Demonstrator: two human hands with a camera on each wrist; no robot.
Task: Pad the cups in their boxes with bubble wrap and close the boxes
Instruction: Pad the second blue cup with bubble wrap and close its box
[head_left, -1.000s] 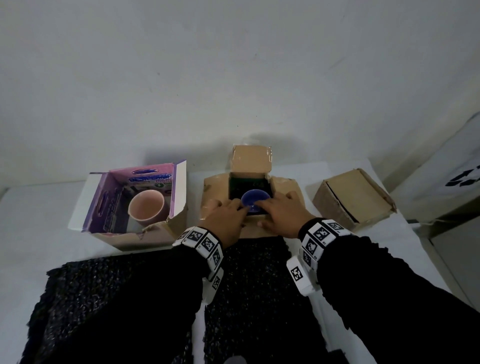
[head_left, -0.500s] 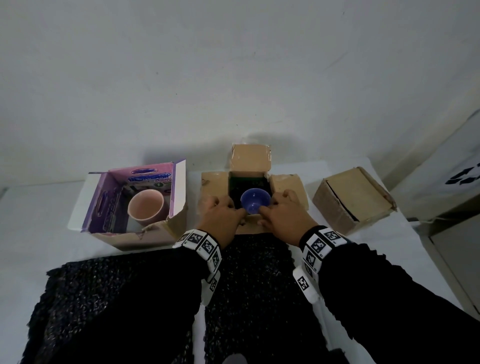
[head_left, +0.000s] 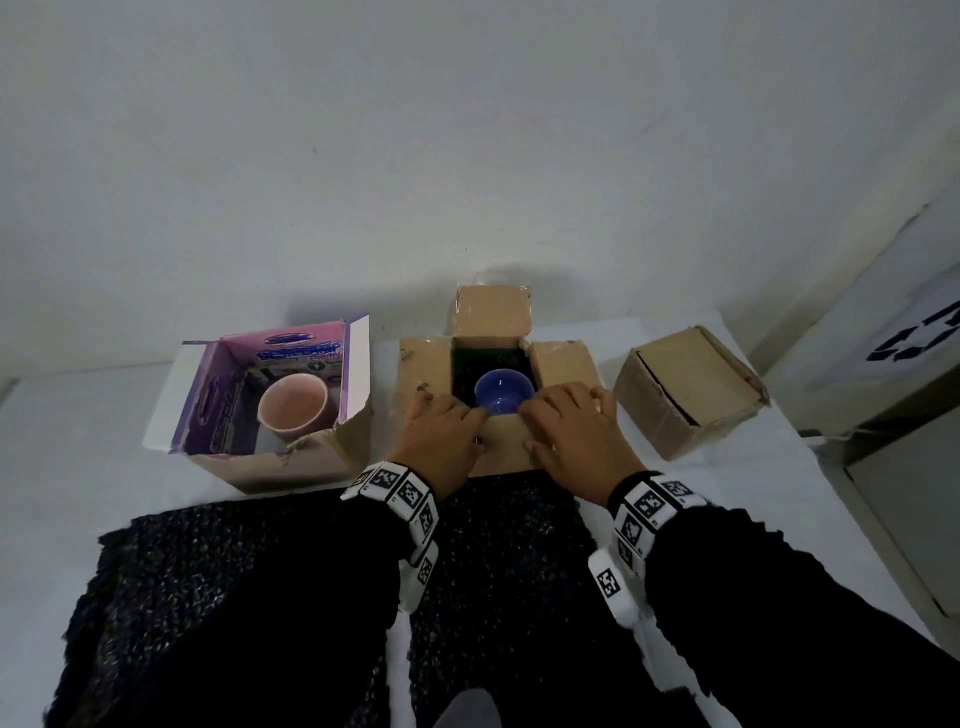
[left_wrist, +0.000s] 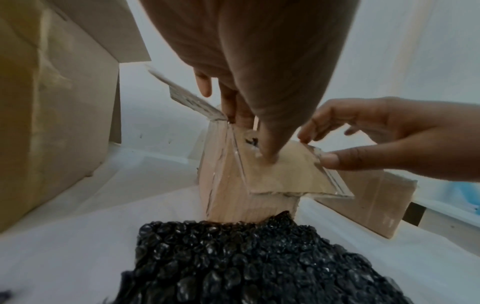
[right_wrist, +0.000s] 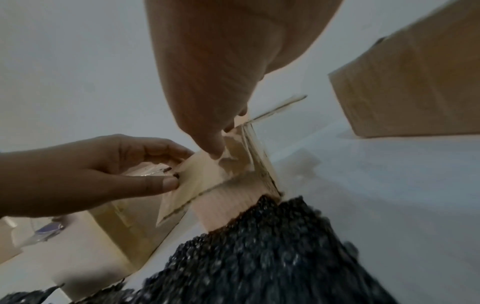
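A blue cup (head_left: 503, 396) sits in the open middle cardboard box (head_left: 423, 369), with dark padding around it. My left hand (head_left: 447, 431) and right hand (head_left: 571, 431) both pinch the box's near flap (head_left: 506, 441), thumbs under it and fingers on top. The left wrist view shows my left hand (left_wrist: 252, 139) and right hand (left_wrist: 319, 150) holding the raised near flap (left_wrist: 285, 174). The right wrist view shows the same grip on that flap (right_wrist: 197, 185). A pink cup (head_left: 293, 408) stands in the open purple box (head_left: 208, 405) at the left. Black bubble wrap (head_left: 234, 597) lies on the table in front.
A closed cardboard box (head_left: 691, 395) sits to the right of the middle box. The white wall stands close behind all three boxes. The table's right edge runs past the closed box, with a white cabinet beyond it.
Both hands have drawn back from over the blue cup to the box's near edge and taken hold of the near flap.
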